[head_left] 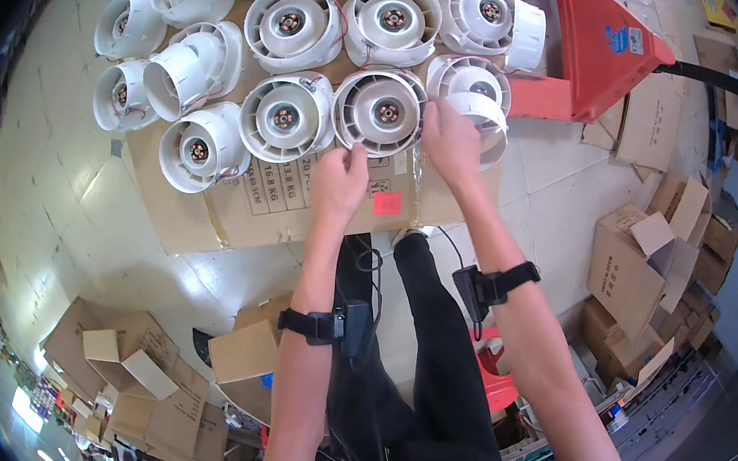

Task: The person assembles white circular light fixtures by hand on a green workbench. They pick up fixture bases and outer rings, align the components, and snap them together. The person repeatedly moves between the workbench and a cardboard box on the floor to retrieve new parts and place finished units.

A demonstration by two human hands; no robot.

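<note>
Both of my hands are at a round white plastic fan housing [366,136] with a motor coil at its centre, in the front row on a cardboard box. My left hand [341,184] has its fingers closed at the housing's lower left rim. At the right rim, the fingers of my right hand [452,141] are closed too, their tips partly hidden. To the left sits a similar fan housing [285,118], and farther left another fan housing [198,148]. Just right of my right hand, a white fan housing with a protruding duct [475,105] stands close by.
Several more white housings [292,22] fill the box [295,223] behind. A red pallet jack [589,46] stands at the right, its dark handle reaching further right. Opened cartons [153,373] lie at lower left, more cartons [633,269] at lower right. A red stool [496,384] is near my legs.
</note>
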